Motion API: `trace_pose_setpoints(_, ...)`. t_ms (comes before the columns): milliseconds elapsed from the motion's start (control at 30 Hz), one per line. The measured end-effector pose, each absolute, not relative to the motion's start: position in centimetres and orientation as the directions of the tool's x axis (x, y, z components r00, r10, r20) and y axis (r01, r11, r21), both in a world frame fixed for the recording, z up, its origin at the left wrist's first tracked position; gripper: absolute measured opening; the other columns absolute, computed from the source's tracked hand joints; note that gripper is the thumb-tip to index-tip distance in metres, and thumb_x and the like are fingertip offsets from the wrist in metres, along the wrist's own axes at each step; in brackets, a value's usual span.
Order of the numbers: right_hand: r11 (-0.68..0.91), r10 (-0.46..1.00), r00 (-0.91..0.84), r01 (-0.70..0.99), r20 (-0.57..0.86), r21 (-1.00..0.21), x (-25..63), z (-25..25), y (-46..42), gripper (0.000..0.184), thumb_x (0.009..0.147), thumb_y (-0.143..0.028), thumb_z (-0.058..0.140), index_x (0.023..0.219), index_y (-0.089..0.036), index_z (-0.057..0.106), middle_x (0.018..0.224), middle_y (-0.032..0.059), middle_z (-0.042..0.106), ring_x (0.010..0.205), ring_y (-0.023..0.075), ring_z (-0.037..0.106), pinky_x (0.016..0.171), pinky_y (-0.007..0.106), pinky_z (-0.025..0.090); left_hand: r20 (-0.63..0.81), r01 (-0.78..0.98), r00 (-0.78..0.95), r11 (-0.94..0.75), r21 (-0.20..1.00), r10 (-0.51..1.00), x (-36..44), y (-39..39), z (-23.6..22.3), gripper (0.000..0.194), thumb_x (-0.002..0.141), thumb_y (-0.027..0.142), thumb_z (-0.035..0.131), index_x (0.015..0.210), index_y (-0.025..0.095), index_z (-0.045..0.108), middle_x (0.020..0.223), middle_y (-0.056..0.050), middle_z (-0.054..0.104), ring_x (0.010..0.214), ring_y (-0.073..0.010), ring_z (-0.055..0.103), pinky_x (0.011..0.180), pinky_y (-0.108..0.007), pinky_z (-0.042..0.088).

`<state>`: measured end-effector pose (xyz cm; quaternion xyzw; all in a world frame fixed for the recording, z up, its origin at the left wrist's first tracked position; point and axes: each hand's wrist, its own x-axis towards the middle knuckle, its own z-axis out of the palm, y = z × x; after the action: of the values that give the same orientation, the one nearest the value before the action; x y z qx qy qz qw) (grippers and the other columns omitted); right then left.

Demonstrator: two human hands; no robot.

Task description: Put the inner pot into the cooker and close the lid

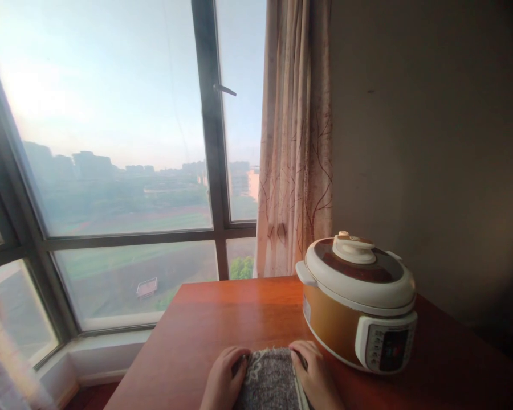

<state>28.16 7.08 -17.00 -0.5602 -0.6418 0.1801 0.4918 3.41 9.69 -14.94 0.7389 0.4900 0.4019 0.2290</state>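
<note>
A grey patterned cloth (270,378), with a pale leafy design and light edging, lies at the near edge of the view on the table. My left hand (227,376) grips its far left corner between thumb and fingers. At the far right corner, my right hand (314,373) pinches the cloth the same way. The cloth's near part runs out of the frame. Just beyond my right hand stands an electric pressure cooker (337,327), white and gold-brown, with its lid on and a control panel facing front right.
The reddish wooden table (222,310) reaches toward a large window (123,171) on the left and ahead. A patterned curtain (293,142) hangs behind the table, beside a dark wall (389,154) on the right. The cooker occupies the table's right side.
</note>
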Motion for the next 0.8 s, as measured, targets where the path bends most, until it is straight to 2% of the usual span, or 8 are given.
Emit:
trace_pose_setpoints(467, 0.320, 0.880, 0.143, 0.525, 0.453, -0.789, 28.21, -16.91, 7.21, 0.024, 0.087, -0.028, 0.053, 0.086, -0.021, 0.076, 0.090, 0.0103, 0.075, 0.089, 0.0269, 0.070, 0.085, 0.036, 0.055, 0.391, 0.533, 0.182, -0.425, 0.732, 0.902, 3.45, 9.83, -15.17, 0.025, 0.086, 0.034, 0.056, 0.089, 0.022, 0.077, 0.094, -0.010, 0.078, 0.090, -0.0259, 0.072, 0.085, -0.035, 0.057)
trace_pose_setpoints(800, 0.292, 0.897, 0.131, 0.541, 0.422, -0.789, 28.36, -17.10, 7.36, 0.027, 0.086, -0.026, 0.050, 0.088, -0.020, 0.076, 0.093, 0.0108, 0.075, 0.092, 0.0268, 0.069, 0.087, 0.036, 0.054, 0.385, 0.536, 0.197, -0.428, 0.728, 0.902, 3.48, 9.65, -15.20, 0.023, 0.087, 0.031, 0.055, 0.089, 0.022, 0.076, 0.096, -0.011, 0.077, 0.092, -0.0260, 0.071, 0.087, -0.036, 0.056)
